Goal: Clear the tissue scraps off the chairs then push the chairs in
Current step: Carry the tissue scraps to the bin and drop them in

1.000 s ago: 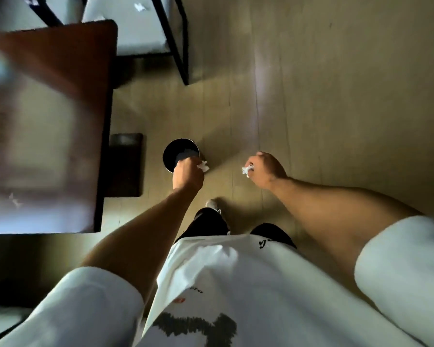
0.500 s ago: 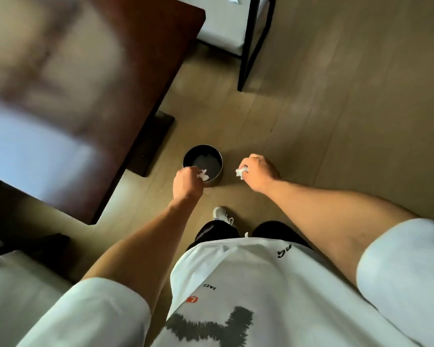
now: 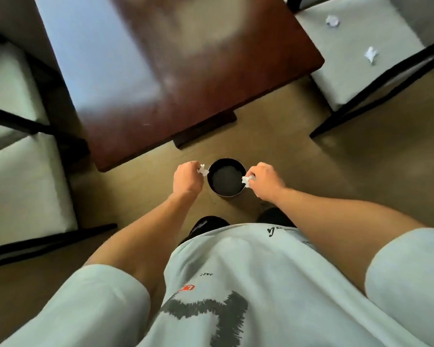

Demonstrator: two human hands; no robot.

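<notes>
Wooden floor (image 3: 361, 196), bin (image 3: 226, 177) dead ahead. Left hand (image 3: 187, 180) and right hand (image 3: 267, 181) each pinch a scrap (image 3: 203, 170); I'd center over the opening before letting go.

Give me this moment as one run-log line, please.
left hand: pinches scrap beside bin | right hand: scrap over bin | chair: two scraps left

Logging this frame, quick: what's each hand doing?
Left hand: pinching a crumpled white tissue scrap.
Right hand: pinching another white tissue scrap over the round black bin.
</notes>
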